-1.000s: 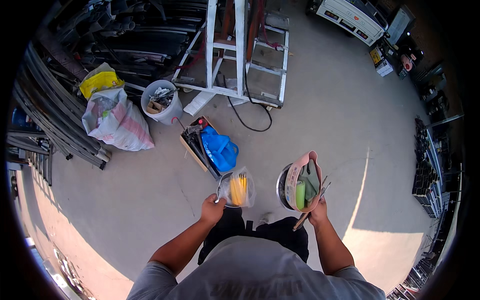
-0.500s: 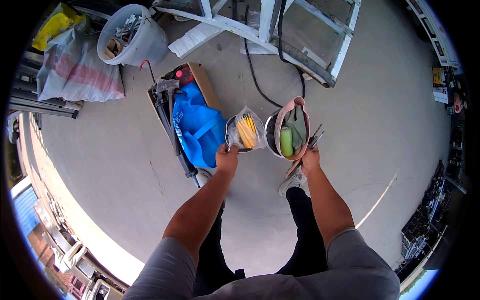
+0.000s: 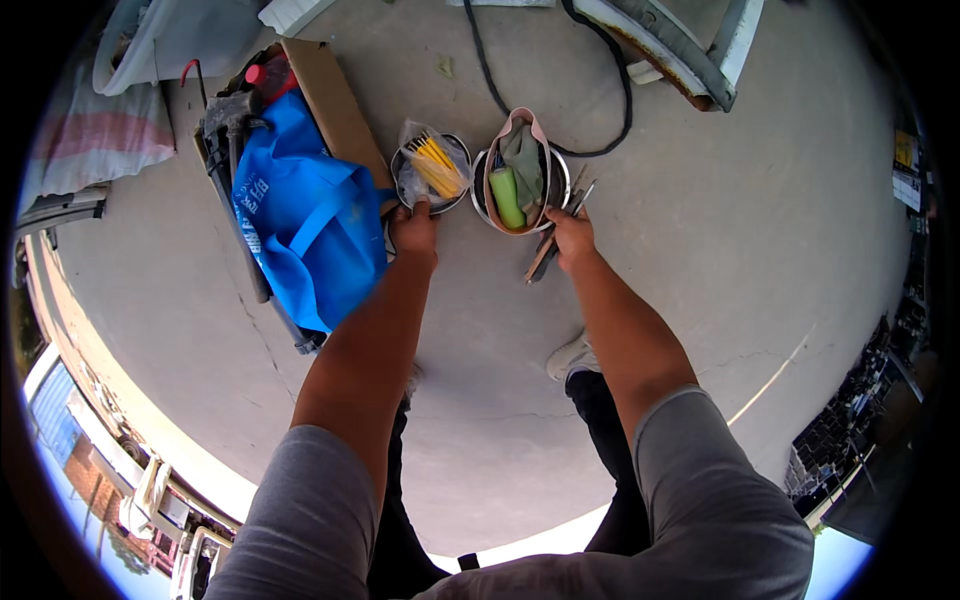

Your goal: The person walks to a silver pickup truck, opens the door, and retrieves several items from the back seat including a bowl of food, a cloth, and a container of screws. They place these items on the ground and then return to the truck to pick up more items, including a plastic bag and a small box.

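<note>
My left hand (image 3: 413, 230) is closed on the near rim of a round metal bowl (image 3: 398, 192). In that bowl lies a clear plastic bag of yellow pencil-like sticks (image 3: 437, 168). My right hand (image 3: 572, 237) is closed on several slender tools (image 3: 542, 258), against the near right side of a second round metal container (image 3: 563, 185). Inside this one sits a pink open pouch (image 3: 522, 115), holding a green cylinder (image 3: 507, 198) and grey-green cloth (image 3: 521, 155). Both containers stand side by side, low over the floor or on it; I cannot tell which.
Left of my hands stands a cardboard box (image 3: 335, 110) with a blue cloth bag (image 3: 305, 215), a hammer (image 3: 232, 115) and a red-capped bottle (image 3: 270, 78). A black cable (image 3: 625, 100) curves beyond the containers. A metal frame (image 3: 665, 45), a white bucket (image 3: 185, 45) and a woven sack (image 3: 100, 130) stand farther off.
Both hands have moved forward with the two containers, away from my feet and farther along the box's side. My view has shifted forward and closer. Both grips look the same.
</note>
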Demonstrator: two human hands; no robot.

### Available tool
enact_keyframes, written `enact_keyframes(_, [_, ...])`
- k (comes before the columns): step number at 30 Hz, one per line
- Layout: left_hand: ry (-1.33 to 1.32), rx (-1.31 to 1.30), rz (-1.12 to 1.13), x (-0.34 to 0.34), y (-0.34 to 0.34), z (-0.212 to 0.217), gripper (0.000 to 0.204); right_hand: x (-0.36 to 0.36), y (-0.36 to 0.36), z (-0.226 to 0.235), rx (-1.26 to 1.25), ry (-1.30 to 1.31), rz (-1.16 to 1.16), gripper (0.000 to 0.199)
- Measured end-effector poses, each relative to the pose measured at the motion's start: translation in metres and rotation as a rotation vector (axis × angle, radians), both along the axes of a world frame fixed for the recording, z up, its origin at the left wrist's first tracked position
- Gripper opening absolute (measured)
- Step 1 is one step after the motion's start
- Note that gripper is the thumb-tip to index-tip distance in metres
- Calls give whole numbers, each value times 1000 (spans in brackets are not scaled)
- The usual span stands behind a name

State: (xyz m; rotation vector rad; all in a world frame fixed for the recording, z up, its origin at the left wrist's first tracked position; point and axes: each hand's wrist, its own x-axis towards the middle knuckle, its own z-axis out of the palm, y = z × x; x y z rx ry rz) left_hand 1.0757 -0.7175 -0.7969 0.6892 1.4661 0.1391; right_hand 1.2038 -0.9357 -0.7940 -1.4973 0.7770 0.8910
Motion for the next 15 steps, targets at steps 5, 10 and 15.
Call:
enact_keyframes(5, [222,-91,-300,0,-8,35,56,3,-23,-19,4,11,-52,31])
enact_keyframes(10, [290,142,-576,-34,-34,44,66,13,-21,35,-31,126,-195,56])
enact_keyframes(15, [52,-189,-673,-94,-33,119,31,-7,-66,83,-58,232,-59,55])
